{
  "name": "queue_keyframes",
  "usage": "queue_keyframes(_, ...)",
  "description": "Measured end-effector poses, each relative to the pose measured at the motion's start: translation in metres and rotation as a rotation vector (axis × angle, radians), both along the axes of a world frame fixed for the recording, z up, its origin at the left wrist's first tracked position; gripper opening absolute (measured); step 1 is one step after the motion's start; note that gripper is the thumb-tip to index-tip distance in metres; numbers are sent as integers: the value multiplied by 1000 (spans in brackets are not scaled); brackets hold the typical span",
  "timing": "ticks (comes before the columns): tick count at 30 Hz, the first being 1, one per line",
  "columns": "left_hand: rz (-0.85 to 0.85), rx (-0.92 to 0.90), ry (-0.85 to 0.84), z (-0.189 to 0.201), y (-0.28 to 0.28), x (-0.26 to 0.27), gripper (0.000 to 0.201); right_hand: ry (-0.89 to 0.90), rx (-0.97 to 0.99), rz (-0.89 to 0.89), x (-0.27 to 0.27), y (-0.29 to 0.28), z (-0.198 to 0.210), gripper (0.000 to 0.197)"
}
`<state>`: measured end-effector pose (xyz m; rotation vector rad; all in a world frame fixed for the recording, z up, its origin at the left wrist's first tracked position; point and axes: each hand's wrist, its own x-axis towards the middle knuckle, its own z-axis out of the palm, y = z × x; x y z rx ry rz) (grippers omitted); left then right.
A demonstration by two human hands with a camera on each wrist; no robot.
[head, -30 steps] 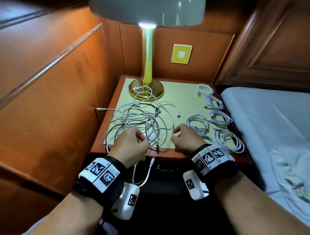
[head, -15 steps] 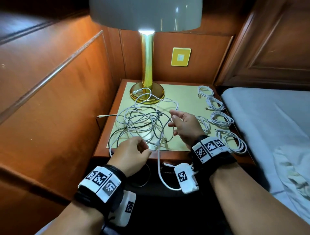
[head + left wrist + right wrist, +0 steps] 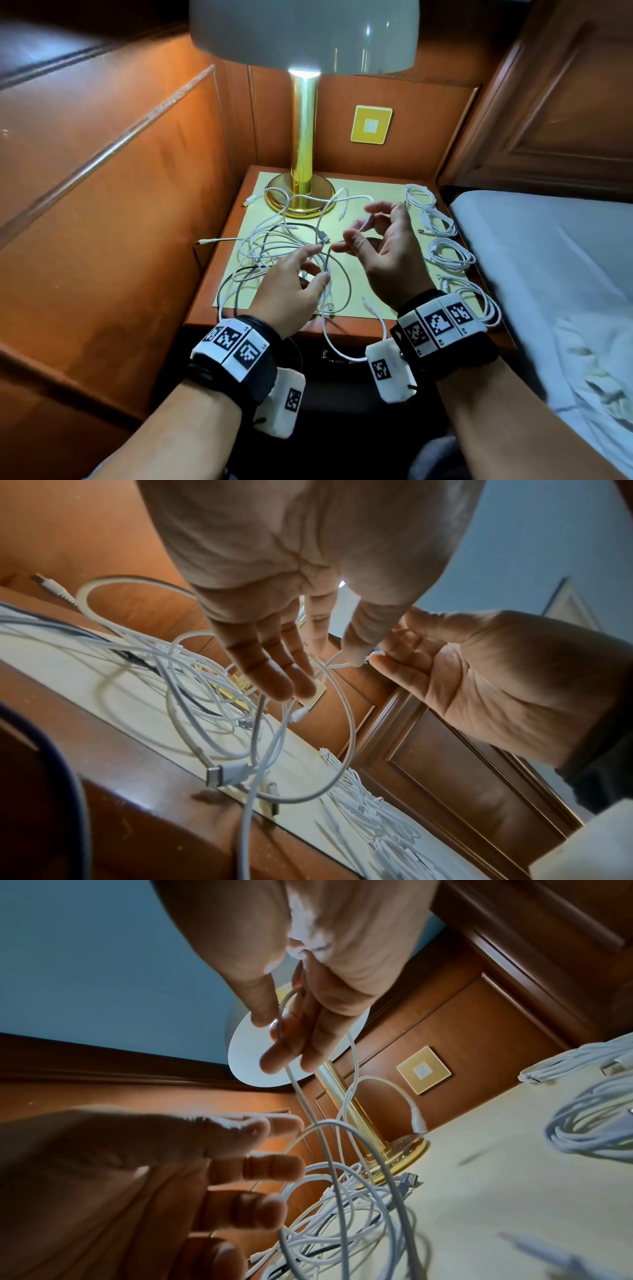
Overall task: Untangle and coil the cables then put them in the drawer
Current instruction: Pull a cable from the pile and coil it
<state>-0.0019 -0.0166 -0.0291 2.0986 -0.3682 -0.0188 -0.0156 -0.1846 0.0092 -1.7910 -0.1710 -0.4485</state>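
A tangle of white and dark cables lies on the yellow mat of the nightstand, in front of the lamp. My right hand is raised above the mat, palm turned toward me, and pinches one white cable between thumb and fingers. That cable runs down into the tangle. My left hand hovers over the near side of the tangle with its fingers straight and holds nothing. A white strand passes beside its thumb. One cable loop hangs over the front edge.
Several coiled white cables lie in a row along the mat's right side. A brass lamp base stands at the back. A bed borders the right side and wood panelling the left. Below the front edge all is dark.
My right hand rose from the front edge and moved back over the mat, lifting a white cable. My left hand let go, opened and reached forward over the tangle.
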Motion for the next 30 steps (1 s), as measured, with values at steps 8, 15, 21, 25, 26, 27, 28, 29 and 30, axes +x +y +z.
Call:
queue_keyframes(8, 2, 82, 62, -7, 1, 5, 50, -45, -111, -34, 0, 1, 8, 50)
queue_keyframes(15, 30, 152, 119, -11, 1, 13, 66, -100, 13, -144, -4, -8, 14, 22)
queue_keyframes(21, 130, 145, 180, -16, 7, 25, 66, -157, 139, -176, -7, -13, 24, 29)
queue_keyframes(25, 190, 113, 144, -10, 7, 23, 46, -155, 121, -164, -9, -11, 29, 28)
queue_keyframes(26, 188, 94, 133, -7, 6, 21, 41, -141, 124, -146, -9, -10, 31, 28)
queue_keyframes(27, 181, 76, 113, -4, 5, 19, 38, -126, 133, -127, -9, -9, 33, 28)
queue_keyframes(28, 175, 63, 91, 0, 4, 18, 35, -108, 134, -109, -8, -9, 36, 28)
queue_keyframes(29, 172, 51, 72, 7, 3, 17, 34, -87, 116, -95, -6, -10, 41, 27)
queue_keyframes(30, 173, 38, 42, 15, 3, 18, 33, -62, 82, -82, -3, -11, 48, 25)
